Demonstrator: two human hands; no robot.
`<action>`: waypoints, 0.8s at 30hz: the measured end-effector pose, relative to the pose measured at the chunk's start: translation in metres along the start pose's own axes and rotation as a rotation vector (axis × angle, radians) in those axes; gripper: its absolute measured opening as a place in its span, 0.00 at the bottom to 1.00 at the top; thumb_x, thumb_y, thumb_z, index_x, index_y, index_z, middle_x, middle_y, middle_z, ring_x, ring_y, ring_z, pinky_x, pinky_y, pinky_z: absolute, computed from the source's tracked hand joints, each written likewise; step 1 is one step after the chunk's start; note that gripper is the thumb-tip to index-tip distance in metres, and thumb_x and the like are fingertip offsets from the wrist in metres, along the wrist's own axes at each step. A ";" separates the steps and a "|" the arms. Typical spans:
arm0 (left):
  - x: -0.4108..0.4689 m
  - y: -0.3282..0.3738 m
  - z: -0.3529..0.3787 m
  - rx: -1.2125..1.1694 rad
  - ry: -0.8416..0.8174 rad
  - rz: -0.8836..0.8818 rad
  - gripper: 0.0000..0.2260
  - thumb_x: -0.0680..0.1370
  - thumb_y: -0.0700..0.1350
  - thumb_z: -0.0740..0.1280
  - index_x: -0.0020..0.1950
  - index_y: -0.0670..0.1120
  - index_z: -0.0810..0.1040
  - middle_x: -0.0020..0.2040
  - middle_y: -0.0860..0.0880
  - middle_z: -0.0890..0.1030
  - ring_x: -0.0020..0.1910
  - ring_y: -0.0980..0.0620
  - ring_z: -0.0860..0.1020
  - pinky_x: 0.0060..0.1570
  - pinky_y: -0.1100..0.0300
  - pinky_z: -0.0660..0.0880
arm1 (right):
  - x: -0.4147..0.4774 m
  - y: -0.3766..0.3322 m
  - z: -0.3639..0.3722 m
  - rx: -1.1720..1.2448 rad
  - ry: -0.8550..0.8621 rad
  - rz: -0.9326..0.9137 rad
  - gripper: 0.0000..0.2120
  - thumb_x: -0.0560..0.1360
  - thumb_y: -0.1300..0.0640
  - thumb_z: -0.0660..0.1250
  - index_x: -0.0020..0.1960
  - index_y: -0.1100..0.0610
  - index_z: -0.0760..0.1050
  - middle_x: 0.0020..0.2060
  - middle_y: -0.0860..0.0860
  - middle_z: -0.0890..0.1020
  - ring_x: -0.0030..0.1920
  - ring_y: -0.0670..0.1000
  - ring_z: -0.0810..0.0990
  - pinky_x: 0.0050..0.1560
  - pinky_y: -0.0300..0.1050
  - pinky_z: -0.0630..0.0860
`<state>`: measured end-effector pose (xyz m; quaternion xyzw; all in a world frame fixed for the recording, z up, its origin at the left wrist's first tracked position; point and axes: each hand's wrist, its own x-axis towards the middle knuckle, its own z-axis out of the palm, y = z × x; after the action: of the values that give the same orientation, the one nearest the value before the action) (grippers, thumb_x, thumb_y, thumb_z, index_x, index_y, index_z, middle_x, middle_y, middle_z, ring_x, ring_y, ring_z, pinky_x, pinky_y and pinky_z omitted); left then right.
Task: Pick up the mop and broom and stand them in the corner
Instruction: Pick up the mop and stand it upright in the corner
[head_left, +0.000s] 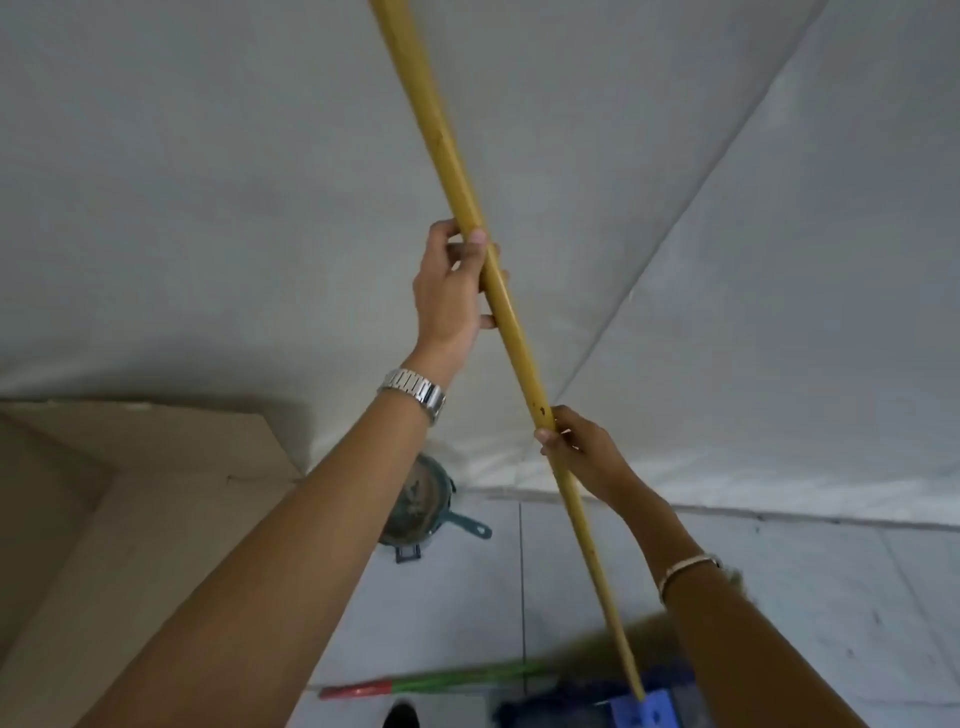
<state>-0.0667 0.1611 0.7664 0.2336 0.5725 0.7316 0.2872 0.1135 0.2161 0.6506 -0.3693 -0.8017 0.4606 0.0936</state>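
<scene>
Mop: yellow wooden handle is slanting up in front of the white walls' corner, its blue head resting low on the tiled floor.
Left hand: fingers are wrapping the handle high up.
Right hand: fingers are gripping it lower.
Broom: lying flat on the floor, green shaft, red end.
Dustpan: sitting by the wall.
</scene>
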 end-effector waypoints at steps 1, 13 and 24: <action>0.000 0.020 0.006 0.025 -0.031 0.029 0.02 0.79 0.47 0.60 0.49 0.50 0.70 0.43 0.50 0.80 0.45 0.45 0.82 0.33 0.48 0.80 | -0.004 -0.013 -0.005 0.027 0.024 -0.021 0.02 0.76 0.55 0.62 0.45 0.51 0.71 0.38 0.52 0.78 0.44 0.56 0.81 0.38 0.33 0.74; -0.073 0.231 -0.037 0.256 -0.189 0.344 0.05 0.79 0.50 0.60 0.51 0.50 0.72 0.48 0.48 0.81 0.44 0.46 0.83 0.29 0.52 0.78 | -0.063 -0.194 0.011 0.189 0.022 -0.283 0.04 0.75 0.54 0.65 0.43 0.48 0.70 0.38 0.47 0.77 0.47 0.60 0.81 0.50 0.62 0.80; -0.095 0.310 -0.236 0.318 -0.217 0.390 0.07 0.78 0.48 0.62 0.55 0.48 0.73 0.50 0.46 0.81 0.43 0.47 0.84 0.32 0.50 0.80 | -0.056 -0.332 0.171 0.285 -0.032 -0.360 0.09 0.70 0.56 0.72 0.40 0.49 0.71 0.40 0.56 0.78 0.44 0.60 0.82 0.43 0.58 0.82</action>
<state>-0.2028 -0.1259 1.0113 0.4586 0.5901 0.6448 0.1605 -0.0985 -0.0367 0.8335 -0.1963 -0.7829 0.5506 0.2128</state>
